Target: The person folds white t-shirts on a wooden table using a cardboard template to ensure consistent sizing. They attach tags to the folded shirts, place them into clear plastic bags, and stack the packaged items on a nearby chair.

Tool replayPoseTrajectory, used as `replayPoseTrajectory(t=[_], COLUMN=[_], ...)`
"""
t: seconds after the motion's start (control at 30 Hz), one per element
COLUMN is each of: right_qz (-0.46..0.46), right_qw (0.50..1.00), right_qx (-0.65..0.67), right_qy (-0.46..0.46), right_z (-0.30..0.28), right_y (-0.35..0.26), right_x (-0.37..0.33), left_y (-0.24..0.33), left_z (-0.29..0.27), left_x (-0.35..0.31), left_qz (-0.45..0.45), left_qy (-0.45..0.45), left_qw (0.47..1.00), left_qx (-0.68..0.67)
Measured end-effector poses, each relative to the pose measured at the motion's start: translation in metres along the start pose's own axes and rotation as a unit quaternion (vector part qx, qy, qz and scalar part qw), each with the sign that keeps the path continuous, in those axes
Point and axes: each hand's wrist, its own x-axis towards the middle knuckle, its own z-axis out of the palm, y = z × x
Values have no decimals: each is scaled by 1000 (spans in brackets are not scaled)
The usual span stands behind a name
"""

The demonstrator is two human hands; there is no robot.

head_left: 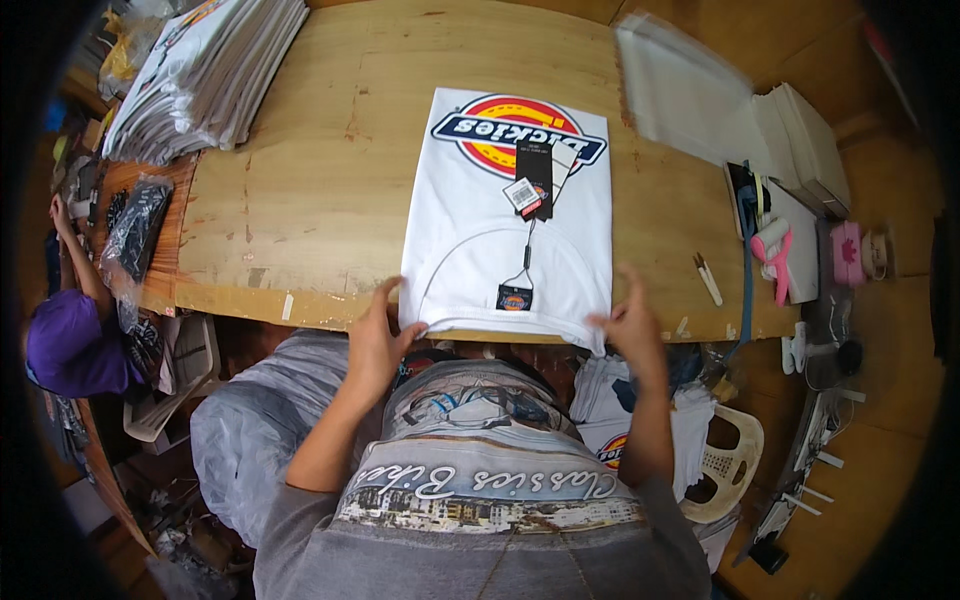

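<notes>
Shirt (455,215): white, folded flat at the near edge of the tabletop (290,200), around its middle, neckline toward the wearer, print (480,128) at the far end.
Left hand (378,335): at the near-left corner, thumb and forefinger wide apart; whether lower fingers pinch cloth, I cannot tell.
Right hand (632,320): blurred, at the near-right corner, thumb and forefinger apart; its grip I cannot tell either.
Tags (532,175): lie loose on the shirt; probably prone to slide or snag.
Handling: likely light, soft, limp, quick to crease; best held by both near corners, thumbs over, fingers under.
Far left: stack (210,85) of folded garments.
Right: snips (708,280).
</notes>
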Motion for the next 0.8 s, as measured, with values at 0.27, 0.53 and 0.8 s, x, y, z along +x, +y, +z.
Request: replayPoseTrajectory(t=[0.27, 0.53, 0.8], right_qz=[-57, -19, 68], right_qw=[993, 832, 981], right_qx=[68, -287, -40], right_qy=[-83, 474, 175], right_z=[-40, -221, -287], right_y=[55, 213, 268], right_x=[41, 127, 212], left_y=[14, 36, 82], left_z=[20, 29, 63], left_x=[-10, 24, 38], left_qz=[-30, -12, 12], left_qy=[-15, 100, 65], left_qw=[997, 991, 995], left_qx=[67, 88, 76])
